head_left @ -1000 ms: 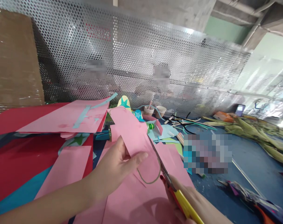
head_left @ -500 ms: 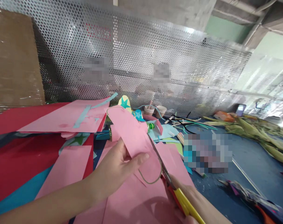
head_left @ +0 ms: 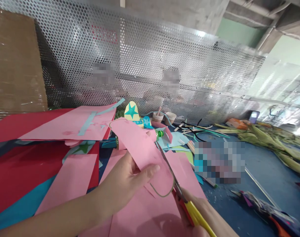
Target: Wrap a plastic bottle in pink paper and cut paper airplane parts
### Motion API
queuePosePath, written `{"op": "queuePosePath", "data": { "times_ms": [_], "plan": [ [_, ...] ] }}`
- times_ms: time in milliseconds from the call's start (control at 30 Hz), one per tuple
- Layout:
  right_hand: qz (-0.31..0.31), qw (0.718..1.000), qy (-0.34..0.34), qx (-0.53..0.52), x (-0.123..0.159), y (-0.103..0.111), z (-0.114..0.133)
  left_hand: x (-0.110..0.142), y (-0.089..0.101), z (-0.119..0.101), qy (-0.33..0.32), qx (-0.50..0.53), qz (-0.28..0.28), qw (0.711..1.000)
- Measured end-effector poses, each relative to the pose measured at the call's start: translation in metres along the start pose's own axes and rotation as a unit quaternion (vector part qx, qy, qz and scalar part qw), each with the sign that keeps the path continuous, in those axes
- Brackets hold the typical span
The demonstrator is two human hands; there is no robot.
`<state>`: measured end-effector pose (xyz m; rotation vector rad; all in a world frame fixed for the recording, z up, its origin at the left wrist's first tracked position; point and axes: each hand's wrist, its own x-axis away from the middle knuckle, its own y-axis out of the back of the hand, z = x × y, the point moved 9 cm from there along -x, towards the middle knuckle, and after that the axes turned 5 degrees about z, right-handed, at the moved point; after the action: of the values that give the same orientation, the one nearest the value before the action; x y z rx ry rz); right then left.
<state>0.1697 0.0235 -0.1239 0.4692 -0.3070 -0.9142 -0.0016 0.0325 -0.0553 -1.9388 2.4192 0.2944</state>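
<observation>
My left hand (head_left: 130,182) pinches a strip of pink paper (head_left: 145,148) between thumb and fingers. Dark curved lines run round the strip's two rounded ends. My right hand (head_left: 196,210) grips a pair of scissors (head_left: 176,181) with red and yellow handles. Their blades lie along the strip's right edge, close to the drawn curve. Below both hands spread larger pink paper sheets (head_left: 140,214). Just past the strip lies a green-necked bottle (head_left: 160,133), partly hidden by the pink paper.
Stacked pink and red sheets (head_left: 66,121) lie on the left. Behind stand a yellow piece with a teal star (head_left: 131,110) and paper cups (head_left: 158,116). Dried husks (head_left: 271,138) and another tool with an orange handle (head_left: 276,214) lie on the right. A perforated metal screen (head_left: 145,56) rises behind.
The far end of the pink strip has dipped lower and toward the left. Its near end and the scissors have shifted slightly right; both hands keep their hold.
</observation>
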Motion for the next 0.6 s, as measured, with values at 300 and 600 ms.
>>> {"op": "queuePosePath", "data": {
  "times_ms": [300,600],
  "plan": [
    [0.024,1.0,0.011,-0.004,-0.004,0.004,0.032,-0.003,0.006,-0.002,0.003,-0.019,-0.009,1.0],
    [-0.097,0.992,-0.034,-0.072,-0.001,0.021,-0.014,-0.009,0.007,0.019,0.026,-0.017,0.048,0.998]
  ]
}}
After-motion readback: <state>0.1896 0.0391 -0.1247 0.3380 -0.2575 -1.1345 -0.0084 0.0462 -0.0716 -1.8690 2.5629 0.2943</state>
